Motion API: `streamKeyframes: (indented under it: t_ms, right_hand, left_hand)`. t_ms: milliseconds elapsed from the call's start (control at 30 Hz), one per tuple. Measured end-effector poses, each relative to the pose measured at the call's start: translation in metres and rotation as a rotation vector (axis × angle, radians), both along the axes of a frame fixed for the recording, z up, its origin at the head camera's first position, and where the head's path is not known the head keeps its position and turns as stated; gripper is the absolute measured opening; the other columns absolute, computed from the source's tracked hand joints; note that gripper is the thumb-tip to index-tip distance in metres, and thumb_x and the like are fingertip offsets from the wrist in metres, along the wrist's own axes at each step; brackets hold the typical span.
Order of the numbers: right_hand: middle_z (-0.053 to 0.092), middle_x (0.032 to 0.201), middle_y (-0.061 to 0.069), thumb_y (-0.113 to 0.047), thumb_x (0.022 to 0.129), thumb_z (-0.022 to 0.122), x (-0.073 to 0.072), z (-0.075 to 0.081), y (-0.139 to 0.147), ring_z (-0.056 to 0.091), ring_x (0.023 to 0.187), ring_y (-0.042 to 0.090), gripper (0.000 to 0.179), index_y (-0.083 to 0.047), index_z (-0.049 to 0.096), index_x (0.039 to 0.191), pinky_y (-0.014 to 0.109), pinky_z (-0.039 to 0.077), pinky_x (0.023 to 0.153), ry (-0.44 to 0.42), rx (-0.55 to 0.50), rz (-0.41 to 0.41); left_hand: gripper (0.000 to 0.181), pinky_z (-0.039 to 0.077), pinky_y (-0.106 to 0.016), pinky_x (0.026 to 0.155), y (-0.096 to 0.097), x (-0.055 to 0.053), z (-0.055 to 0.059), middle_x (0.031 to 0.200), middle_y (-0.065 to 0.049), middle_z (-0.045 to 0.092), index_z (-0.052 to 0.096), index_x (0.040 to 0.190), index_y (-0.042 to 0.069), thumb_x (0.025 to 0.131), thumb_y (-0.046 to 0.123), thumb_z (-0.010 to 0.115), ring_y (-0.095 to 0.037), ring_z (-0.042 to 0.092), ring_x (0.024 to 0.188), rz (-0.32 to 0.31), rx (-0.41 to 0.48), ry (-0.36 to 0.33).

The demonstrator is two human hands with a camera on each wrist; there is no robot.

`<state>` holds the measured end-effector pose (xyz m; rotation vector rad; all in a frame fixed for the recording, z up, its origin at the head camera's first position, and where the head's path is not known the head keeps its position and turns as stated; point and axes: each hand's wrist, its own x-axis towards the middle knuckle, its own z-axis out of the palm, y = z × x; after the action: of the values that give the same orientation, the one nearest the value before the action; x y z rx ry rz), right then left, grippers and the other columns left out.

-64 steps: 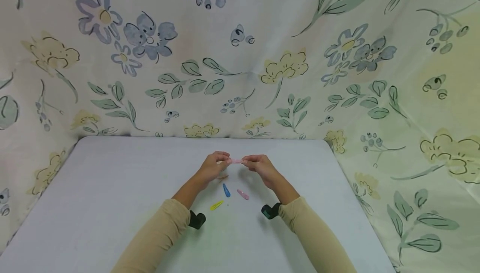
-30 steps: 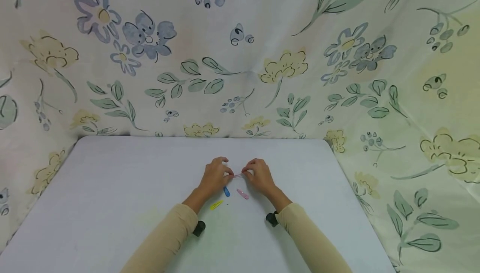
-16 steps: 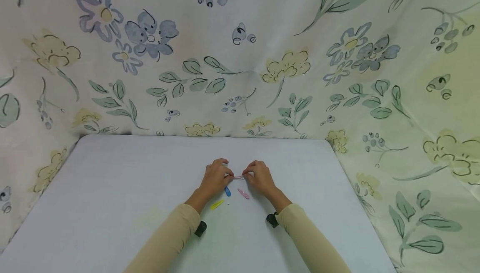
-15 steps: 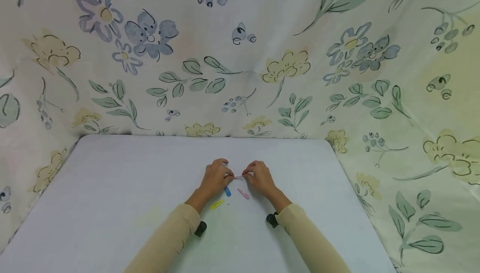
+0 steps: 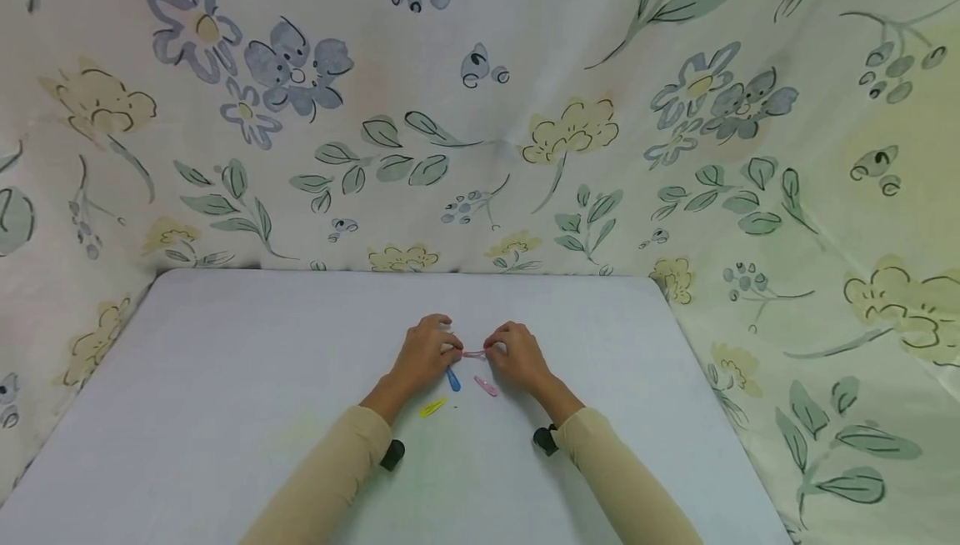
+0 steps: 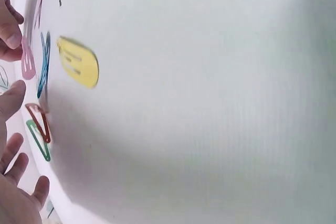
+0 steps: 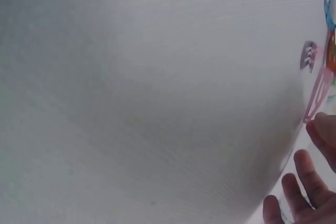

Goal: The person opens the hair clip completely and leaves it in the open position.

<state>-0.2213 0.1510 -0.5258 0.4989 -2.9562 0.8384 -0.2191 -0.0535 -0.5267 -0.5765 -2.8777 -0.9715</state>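
My right hand (image 5: 520, 355) pinches one end of a pink snap hair clip (image 5: 474, 354) between thumb and fingertips. In the right wrist view that clip (image 7: 318, 95) points away from the thumb, its slotted frame showing. My left hand (image 5: 423, 355) is at the clip's other end; in the left wrist view its thumb (image 6: 13, 98) and fingers are spread, apart from the clip. A blue clip (image 5: 453, 379), a yellow clip (image 5: 432, 407) and a second pink clip (image 5: 486, 386) lie nearer me. A red clip (image 6: 39, 123) and a green clip (image 6: 39, 141) lie by the left hand, hidden in the head view.
A white table (image 5: 262, 362) bears the clips, with a tiny dark speck (image 5: 455, 407) near the yellow one. Floral cloth (image 5: 480, 153) hangs behind and at the sides. Dark wrist cameras (image 5: 545, 441) sit under both sleeves.
Both hands came down toward the table with the pink clip, which was held between them higher up. Since then the left hand has let go and shifted slightly left; the right has kept its grip.
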Motion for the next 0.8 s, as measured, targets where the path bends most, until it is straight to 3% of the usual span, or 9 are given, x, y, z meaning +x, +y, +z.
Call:
streamKeyframes:
  t_ms: [133, 367, 800]
  right_hand:
    - [0.064, 0.11, 0.009, -0.014, 0.092, 0.07, 0.001, 0.002, -0.001, 0.056, 0.112, 0.029, 0.008, -0.011, 0.076, 0.097, 0.049, 0.045, 0.099, -0.015, -0.023, 0.002]
    - [0.063, 0.124, 0.013, -0.016, 0.091, 0.073, 0.007, 0.004, -0.005, 0.052, 0.126, 0.034, 0.01, -0.012, 0.077, 0.099, 0.054, 0.04, 0.106, -0.026, -0.073, 0.054]
    - [0.06, 0.13, 0.013, -0.021, 0.09, 0.074, 0.014, 0.003, -0.009, 0.038, 0.14, 0.036, 0.013, -0.011, 0.079, 0.096, 0.06, 0.029, 0.111, -0.077, -0.092, 0.107]
  left_hand:
    - [0.006, 0.036, -0.059, 0.105, -0.009, 0.0, 0.005, 0.134, -0.015, 0.059, 0.081, 0.092, 0.013, 0.088, 0.016, 0.076, -0.032, 0.044, 0.133, -0.052, 0.026, 0.01]
    - [0.007, 0.035, -0.058, 0.107, -0.022, 0.005, 0.011, 0.135, -0.015, 0.059, 0.081, 0.09, 0.013, 0.085, 0.018, 0.08, -0.034, 0.044, 0.133, -0.14, -0.01, -0.011]
    - [0.005, 0.037, -0.058, 0.106, -0.027, 0.008, -0.001, 0.134, -0.012, 0.06, 0.081, 0.084, 0.017, 0.082, 0.02, 0.083, -0.031, 0.045, 0.132, -0.114, -0.052, -0.004]
